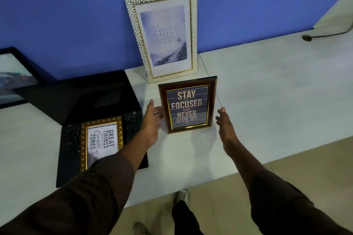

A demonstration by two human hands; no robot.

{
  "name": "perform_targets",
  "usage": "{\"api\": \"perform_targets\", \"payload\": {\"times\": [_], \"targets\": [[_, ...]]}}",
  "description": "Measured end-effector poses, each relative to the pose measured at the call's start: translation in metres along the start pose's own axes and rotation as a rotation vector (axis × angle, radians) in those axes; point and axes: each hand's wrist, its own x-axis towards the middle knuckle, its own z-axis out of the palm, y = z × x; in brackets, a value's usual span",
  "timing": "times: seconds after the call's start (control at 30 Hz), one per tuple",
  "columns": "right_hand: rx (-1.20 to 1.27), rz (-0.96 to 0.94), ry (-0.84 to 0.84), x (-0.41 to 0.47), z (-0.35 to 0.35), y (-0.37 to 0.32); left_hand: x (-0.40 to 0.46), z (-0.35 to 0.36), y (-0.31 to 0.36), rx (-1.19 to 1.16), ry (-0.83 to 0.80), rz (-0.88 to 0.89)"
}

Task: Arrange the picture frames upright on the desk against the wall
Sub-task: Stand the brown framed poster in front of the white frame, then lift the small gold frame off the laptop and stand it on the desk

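Note:
A tall white-and-gold frame (164, 32) reading "Small steps every day" leans upright against the blue wall. In front of it a small brown frame (188, 105) reading "Stay focused and never give up" stands upright on the white desk (267, 91). My left hand (152, 120) is at its left edge, fingers spread and touching or nearly touching it. My right hand (224, 126) is open just right of the frame, a small gap apart. A gold frame (102, 141) reading "Great things" lies flat on a laptop keyboard, partly hidden by my left sleeve.
An open black laptop (86, 101) sits at the left of the desk. A black-framed picture (13, 76) leans at the far left. A dark cable (324, 35) lies at the back right. The desk's front edge runs near my legs.

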Motion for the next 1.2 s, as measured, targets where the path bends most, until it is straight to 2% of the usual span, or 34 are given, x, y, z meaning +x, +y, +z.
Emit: {"api": "perform_targets", "payload": {"times": [0.17, 0.23, 0.67, 0.87, 1.2], "targets": [[0.027, -0.018, 0.103, -0.051, 0.021, 0.018, -0.040, -0.054, -0.009, 0.005, -0.046, 0.043], [0.034, -0.041, 0.095, -0.073, 0.038, 0.025, -0.056, -0.084, -0.015, -0.010, -0.054, 0.052], [-0.025, -0.048, -0.238, -0.174, 0.211, 0.042, -0.140, -0.299, -0.041, 0.000, 0.100, 0.088], [-0.153, -0.019, -0.249, -0.169, 0.250, 0.045, -0.129, -0.329, -0.040, 0.060, 0.144, 0.030], [-0.377, -0.043, -0.289, -0.097, 0.277, 0.067, -0.083, -0.301, -0.033, 0.166, 0.153, -0.102]]}}
